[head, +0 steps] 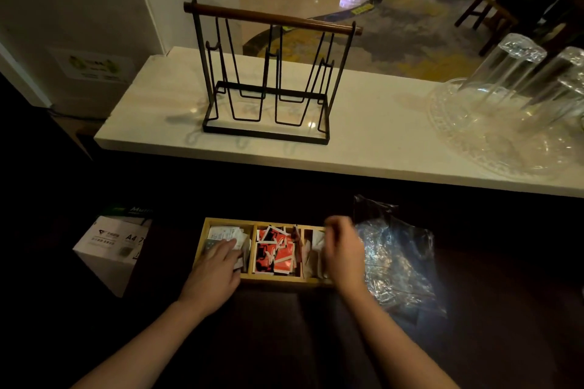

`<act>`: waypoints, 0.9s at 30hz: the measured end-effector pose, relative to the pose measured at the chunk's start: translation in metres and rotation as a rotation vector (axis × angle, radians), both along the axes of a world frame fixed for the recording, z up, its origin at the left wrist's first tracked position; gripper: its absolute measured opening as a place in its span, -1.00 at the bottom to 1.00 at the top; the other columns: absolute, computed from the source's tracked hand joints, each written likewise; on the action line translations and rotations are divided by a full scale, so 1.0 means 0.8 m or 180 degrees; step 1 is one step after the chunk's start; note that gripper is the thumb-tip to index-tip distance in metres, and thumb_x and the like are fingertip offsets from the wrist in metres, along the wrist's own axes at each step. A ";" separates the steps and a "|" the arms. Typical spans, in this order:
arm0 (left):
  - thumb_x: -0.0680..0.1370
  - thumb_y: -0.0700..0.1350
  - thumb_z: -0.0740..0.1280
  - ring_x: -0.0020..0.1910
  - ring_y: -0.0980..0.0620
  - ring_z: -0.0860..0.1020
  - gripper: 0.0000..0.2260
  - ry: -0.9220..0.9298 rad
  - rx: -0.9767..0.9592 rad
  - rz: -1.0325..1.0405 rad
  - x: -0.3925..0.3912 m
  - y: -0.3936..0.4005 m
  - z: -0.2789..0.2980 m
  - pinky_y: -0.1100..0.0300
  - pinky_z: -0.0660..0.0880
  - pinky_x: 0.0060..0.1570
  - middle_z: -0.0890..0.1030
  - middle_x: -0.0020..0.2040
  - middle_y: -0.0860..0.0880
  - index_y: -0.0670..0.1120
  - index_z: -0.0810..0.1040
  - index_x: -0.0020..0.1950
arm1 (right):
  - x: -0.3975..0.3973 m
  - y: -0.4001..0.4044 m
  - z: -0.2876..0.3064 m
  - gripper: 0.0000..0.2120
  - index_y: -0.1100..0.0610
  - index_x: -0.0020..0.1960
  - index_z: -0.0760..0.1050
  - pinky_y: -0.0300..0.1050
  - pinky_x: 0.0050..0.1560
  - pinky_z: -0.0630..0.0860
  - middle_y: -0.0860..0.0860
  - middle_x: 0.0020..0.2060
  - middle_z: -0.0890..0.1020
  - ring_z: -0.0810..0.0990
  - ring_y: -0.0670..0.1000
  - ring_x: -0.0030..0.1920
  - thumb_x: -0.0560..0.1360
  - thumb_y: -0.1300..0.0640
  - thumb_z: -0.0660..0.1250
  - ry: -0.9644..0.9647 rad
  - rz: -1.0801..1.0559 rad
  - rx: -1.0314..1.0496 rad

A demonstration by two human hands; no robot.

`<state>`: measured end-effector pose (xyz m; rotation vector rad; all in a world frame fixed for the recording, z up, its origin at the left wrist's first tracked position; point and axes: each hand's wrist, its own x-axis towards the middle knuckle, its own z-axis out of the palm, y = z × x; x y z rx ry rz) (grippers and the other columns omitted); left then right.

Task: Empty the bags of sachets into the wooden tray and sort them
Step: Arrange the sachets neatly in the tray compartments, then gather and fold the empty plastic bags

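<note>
Sachets (274, 251) sit in wooden tray (228, 222), red ones in mid compartment. Left hand (215, 271) lies flat, fingers spread, on white packets in left compartment, prob. squaring them; not clenched. Right hand (343, 249) blurred over right compartment, grip can't tell. Clear plastic bag (395, 262) crumpled just beside tray, looks emptied. Paper box (110, 246) w/ A4 label sits left.

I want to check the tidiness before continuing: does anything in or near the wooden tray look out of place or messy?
The red sachets in the middle compartment of the wooden tray lie jumbled at mixed angles, not stacked. A crumpled clear plastic bag lies loose just right of the tray. Nothing looks spilled outside.
</note>
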<state>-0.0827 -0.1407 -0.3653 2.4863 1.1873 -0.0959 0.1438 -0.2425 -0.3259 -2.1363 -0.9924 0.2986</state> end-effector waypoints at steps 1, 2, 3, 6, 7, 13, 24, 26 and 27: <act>0.58 -0.02 0.19 0.53 -0.01 0.08 -0.54 0.0002 -0.0015 0.0067 0.003 -0.002 0.000 0.05 0.13 0.49 0.20 0.53 -0.01 -0.04 0.26 0.48 | 0.032 -0.014 -0.001 -0.88 0.15 0.05 0.51 -0.35 -0.26 0.33 -0.02 -0.15 0.57 0.53 -0.02 -0.18 0.54 0.22 0.26 -0.0023 -0.0448 0.0013; 0.58 -0.01 0.20 0.52 -0.02 0.09 -0.54 0.0013 -0.0001 0.0105 0.005 -0.003 0.000 0.05 0.14 0.49 0.22 0.52 -0.02 -0.05 0.28 0.47 | 0.065 -0.030 -0.004 -0.88 0.19 0.04 0.52 -0.28 -0.26 0.36 0.05 -0.13 0.59 0.54 0.04 -0.16 0.52 0.26 0.27 -0.0065 -0.0867 -0.0105; 0.57 0.00 0.21 0.51 -0.02 0.11 -0.54 0.0030 0.0033 0.0126 0.007 -0.005 0.000 0.07 0.15 0.47 0.24 0.51 -0.02 -0.06 0.30 0.46 | 0.097 -0.046 -0.011 -0.86 0.23 0.04 0.52 -0.14 -0.23 0.43 0.13 -0.10 0.61 0.56 0.13 -0.13 0.49 0.27 0.29 -0.0129 -0.1232 -0.0321; 0.57 0.00 0.22 0.47 -0.01 0.20 -0.58 -0.0021 0.0110 0.0217 0.014 -0.003 0.001 0.11 0.21 0.42 0.30 0.47 -0.02 -0.06 0.35 0.42 | 0.168 -0.092 -0.027 -0.70 0.33 0.15 0.47 0.19 0.06 0.46 0.36 0.08 0.53 0.50 0.38 0.08 0.46 0.22 0.31 -0.0109 -0.1944 -0.1177; 0.57 -0.01 0.22 0.45 -0.01 0.23 -0.60 -0.0064 0.0094 0.0281 0.018 -0.001 0.004 0.12 0.23 0.40 0.32 0.45 -0.02 -0.06 0.36 0.40 | 0.182 -0.104 -0.027 -0.63 0.34 0.21 0.42 0.22 0.12 0.43 0.37 0.15 0.48 0.46 0.40 0.14 0.48 0.17 0.31 0.0032 -0.2118 -0.1430; 0.57 -0.12 0.25 0.20 0.01 0.47 -0.71 -0.0496 -0.0213 0.0747 0.057 -0.002 0.023 0.15 0.43 0.14 0.46 0.29 -0.07 -0.11 0.45 0.29 | 0.211 -0.130 -0.049 -0.20 0.36 0.28 0.31 0.15 0.20 0.47 0.33 0.21 0.48 0.49 0.32 0.19 0.28 -0.10 0.54 0.1530 -0.2205 -0.1776; 0.56 -0.17 0.23 0.48 0.04 0.21 -0.57 -0.0669 0.0367 -0.0828 0.141 -0.072 0.053 0.14 0.08 0.43 0.29 0.49 0.03 0.03 0.34 0.43 | 0.208 -0.122 -0.012 -0.77 0.26 0.02 0.55 0.03 -0.08 0.58 0.16 -0.14 0.64 0.60 0.11 -0.14 0.47 0.11 0.41 0.2910 -0.1630 -0.0168; 0.58 -0.16 0.18 0.53 0.03 0.07 -0.52 -0.0624 0.0288 -0.1328 0.160 -0.085 0.055 0.12 -0.08 0.44 0.14 0.55 0.06 0.08 0.22 0.49 | 0.203 -0.116 -0.008 -0.82 0.23 -0.01 0.55 -0.12 -0.25 0.52 0.15 -0.16 0.64 0.59 0.06 -0.20 0.48 0.13 0.40 0.2897 -0.1435 -0.0321; 0.59 -0.14 0.15 0.55 0.03 -0.01 -0.50 -0.0521 0.0245 -0.1511 0.169 -0.090 0.052 0.10 -0.15 0.44 0.05 0.57 0.07 0.11 0.15 0.51 | 0.202 -0.110 -0.014 -0.85 0.22 -0.05 0.56 -0.13 -0.29 0.52 0.18 -0.16 0.64 0.59 0.06 -0.22 0.46 0.14 0.42 0.2845 -0.1375 -0.0380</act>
